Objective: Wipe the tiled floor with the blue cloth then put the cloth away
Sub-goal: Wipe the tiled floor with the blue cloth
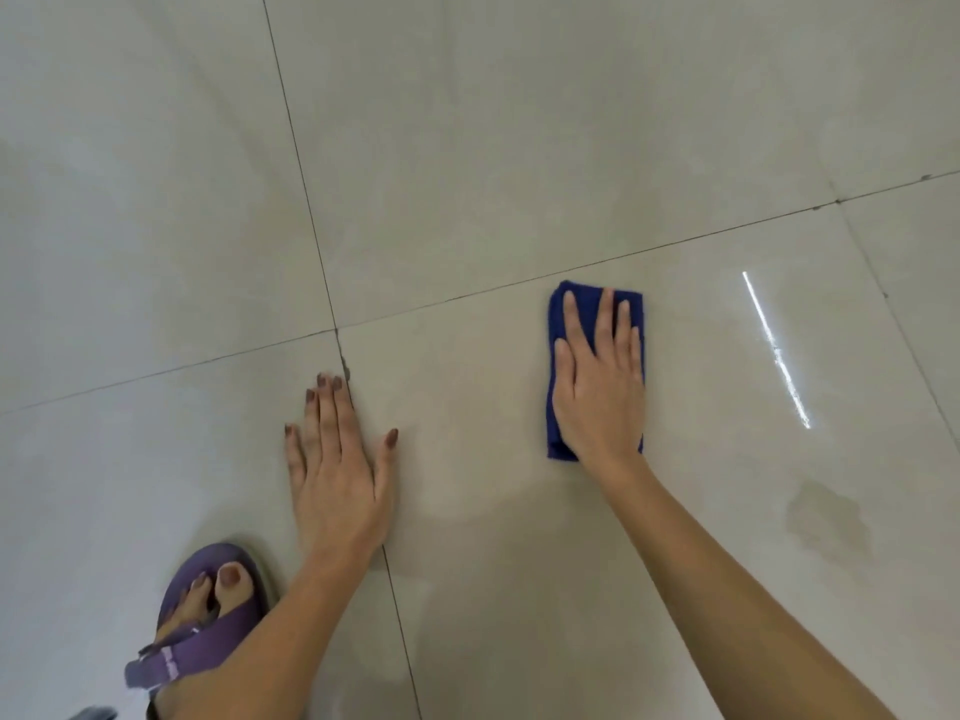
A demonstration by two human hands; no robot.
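Nearest, a purple sandal [208,615]. The right hand [597,387] presses flat on the folded blue cloth [558,324], long axis pointing away; a dull, perhaps damp patch [826,517] lies rightward. Left hand [337,470] rests flat, empty, on the tiled floor [467,148].

Floor [519,148] is big glazed ceramic-looking tile, pale beige, smooth and pretty glossy: there's a sharp streak of reflected light [776,350] off to the right and soft sheen all over. Grout lines [311,215] are thin, dark and matt, a bit chipped and gritty where 4 tiles meet. A dull, darker patch [826,517] sits on the right tile, less shiny than the rest. The blue cloth [558,314] is folded soft fabric, fuzzy like terry or microfibre, totally matt, deep blue. The sandal [218,631] has purple woven-looking straps, matt, with a smoother sole edge. Nails on the left hand [337,475] wear a flat brownish polish.
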